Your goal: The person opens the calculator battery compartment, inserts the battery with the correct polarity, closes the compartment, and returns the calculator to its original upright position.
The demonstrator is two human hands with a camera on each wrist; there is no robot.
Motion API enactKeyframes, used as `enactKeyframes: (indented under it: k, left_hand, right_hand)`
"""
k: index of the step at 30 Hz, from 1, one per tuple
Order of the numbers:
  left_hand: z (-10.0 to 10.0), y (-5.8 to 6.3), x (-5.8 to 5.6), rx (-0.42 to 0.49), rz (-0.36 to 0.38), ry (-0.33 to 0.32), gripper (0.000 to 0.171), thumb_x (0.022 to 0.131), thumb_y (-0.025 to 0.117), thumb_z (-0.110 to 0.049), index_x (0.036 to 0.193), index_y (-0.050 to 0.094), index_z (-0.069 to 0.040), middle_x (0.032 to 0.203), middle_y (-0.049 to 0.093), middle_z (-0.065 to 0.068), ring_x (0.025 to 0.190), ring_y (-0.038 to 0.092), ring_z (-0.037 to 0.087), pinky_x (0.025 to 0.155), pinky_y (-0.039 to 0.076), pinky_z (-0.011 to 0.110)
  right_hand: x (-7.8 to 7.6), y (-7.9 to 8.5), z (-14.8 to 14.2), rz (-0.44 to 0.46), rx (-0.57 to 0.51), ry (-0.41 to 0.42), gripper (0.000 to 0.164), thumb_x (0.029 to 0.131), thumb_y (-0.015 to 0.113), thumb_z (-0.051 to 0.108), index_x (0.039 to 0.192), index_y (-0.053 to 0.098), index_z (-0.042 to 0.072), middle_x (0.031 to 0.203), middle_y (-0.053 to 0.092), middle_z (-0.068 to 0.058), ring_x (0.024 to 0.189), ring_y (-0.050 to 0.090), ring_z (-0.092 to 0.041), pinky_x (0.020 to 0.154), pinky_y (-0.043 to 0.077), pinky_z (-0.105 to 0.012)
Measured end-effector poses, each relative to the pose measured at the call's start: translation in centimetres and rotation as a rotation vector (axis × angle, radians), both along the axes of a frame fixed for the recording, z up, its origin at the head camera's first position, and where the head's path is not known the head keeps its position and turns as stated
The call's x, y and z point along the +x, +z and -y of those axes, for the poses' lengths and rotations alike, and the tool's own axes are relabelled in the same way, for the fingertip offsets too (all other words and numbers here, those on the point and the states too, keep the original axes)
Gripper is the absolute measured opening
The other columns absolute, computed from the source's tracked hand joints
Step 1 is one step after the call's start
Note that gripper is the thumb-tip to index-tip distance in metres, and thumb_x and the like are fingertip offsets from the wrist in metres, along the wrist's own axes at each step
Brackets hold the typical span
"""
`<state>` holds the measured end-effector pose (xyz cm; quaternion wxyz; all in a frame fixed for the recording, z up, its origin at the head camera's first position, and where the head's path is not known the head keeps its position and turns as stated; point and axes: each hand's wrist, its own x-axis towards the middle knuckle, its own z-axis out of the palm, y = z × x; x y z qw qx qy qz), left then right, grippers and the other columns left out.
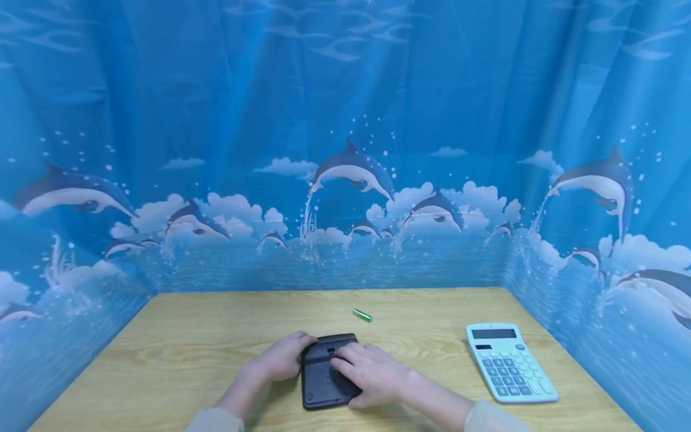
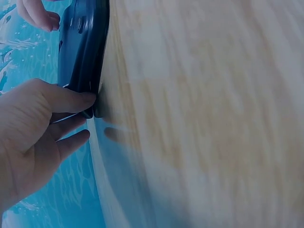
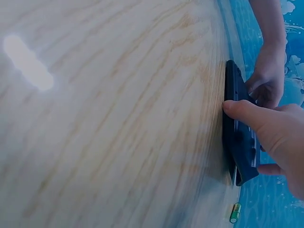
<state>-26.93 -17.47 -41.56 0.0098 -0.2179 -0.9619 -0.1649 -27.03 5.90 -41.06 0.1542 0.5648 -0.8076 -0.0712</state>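
Note:
A black calculator (image 1: 323, 384) lies back side up on the table, a small slot (image 1: 331, 350) showing near its top end. My left hand (image 1: 283, 358) holds its upper left edge; in the left wrist view the thumb (image 2: 76, 100) presses on the rim near a corner. On the other side, my right hand (image 1: 378, 375) grips the calculator, fingers bent over its back and thumb at the right edge. The right wrist view shows that thumb (image 3: 240, 110) against the side. Some of the back is hidden under the right fingers. Beyond the calculator lies a green battery (image 1: 362, 315).
A light blue calculator (image 1: 510, 363) lies keys up at the right of the wooden table (image 1: 216, 318). A blue curtain (image 1: 270, 120) printed with dolphins encloses the table at the back and both sides.

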Motion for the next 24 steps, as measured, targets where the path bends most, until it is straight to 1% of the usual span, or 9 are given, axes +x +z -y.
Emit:
enactKeyframes:
  k: [5,9,11,15,18,21,24]
  left_hand:
    - [-0.03,-0.05,-0.13,-0.003,0.013,0.010,0.059,0.063,0.061,0.013,0.120,0.057,-0.003,0.111,0.058,0.011,0.104,0.056,0.030,0.090,0.046,0.045]
    - [0.02,-0.17,-0.23,-0.004,0.015,0.011,0.059,0.063,0.062,0.012,0.120,0.057,-0.003,0.111,0.058,0.011,0.104,0.056,0.030,0.090,0.046,0.045]
    - [0.02,-0.21,-0.27,-0.004,0.019,0.011,0.060,0.063,0.062,0.012,0.120,0.057,-0.003,0.111,0.057,0.011,0.104,0.056,0.030,0.090,0.046,0.045]
    - [0.03,-0.27,-0.27,0.006,0.031,0.012,0.061,0.063,0.063,0.012,0.121,0.056,-0.003,0.113,0.057,0.011,0.105,0.056,0.030,0.091,0.046,0.045]
    - [0.09,-0.16,-0.24,0.024,0.046,0.019,0.060,0.064,0.064,0.011,0.121,0.056,-0.003,0.114,0.057,0.012,0.106,0.055,0.031,0.092,0.045,0.046]
    - [0.26,0.04,-0.28,0.047,0.061,0.027,0.059,0.065,0.066,0.009,0.122,0.055,-0.002,0.116,0.056,0.013,0.107,0.054,0.033,0.092,0.044,0.048]
    - [0.50,0.16,-0.36,0.067,0.059,0.021,0.058,0.067,0.069,0.006,0.123,0.054,0.001,0.116,0.056,0.016,0.108,0.053,0.034,0.093,0.043,0.049]
  right_hand:
    - [-0.17,-0.05,0.09,-0.099,0.023,0.060,0.070,0.075,0.066,0.053,0.129,0.049,0.011,0.119,0.051,-0.002,0.107,0.049,-0.014,0.080,0.047,-0.025]
    - [-0.23,-0.15,0.14,-0.192,0.038,0.110,0.063,0.074,0.066,0.053,0.122,0.054,0.014,0.110,0.053,0.001,0.099,0.051,-0.012,0.074,0.047,-0.021]
    - [-0.24,-0.24,0.17,-0.246,0.046,0.134,0.057,0.074,0.065,0.053,0.115,0.056,0.016,0.105,0.054,0.002,0.095,0.051,-0.012,0.071,0.046,-0.020]
    - [-0.23,-0.38,0.19,-0.339,0.069,0.177,0.041,0.075,0.061,0.054,0.096,0.059,0.019,0.094,0.054,0.006,0.086,0.050,-0.010,0.065,0.044,-0.019]
    - [-0.27,-0.45,0.19,-0.353,0.068,0.195,0.032,0.077,0.060,0.052,0.085,0.058,0.021,0.088,0.053,0.007,0.080,0.048,-0.009,0.060,0.041,-0.018]
    - [-0.38,-0.41,0.13,-0.347,0.048,0.204,0.027,0.077,0.061,0.047,0.083,0.059,0.020,0.084,0.054,0.007,0.077,0.048,-0.008,0.059,0.041,-0.016]
    - [-0.50,-0.28,-0.04,-0.376,0.016,0.202,0.026,0.076,0.063,0.044,0.082,0.060,0.019,0.080,0.055,0.007,0.074,0.049,-0.008,0.059,0.043,-0.016]
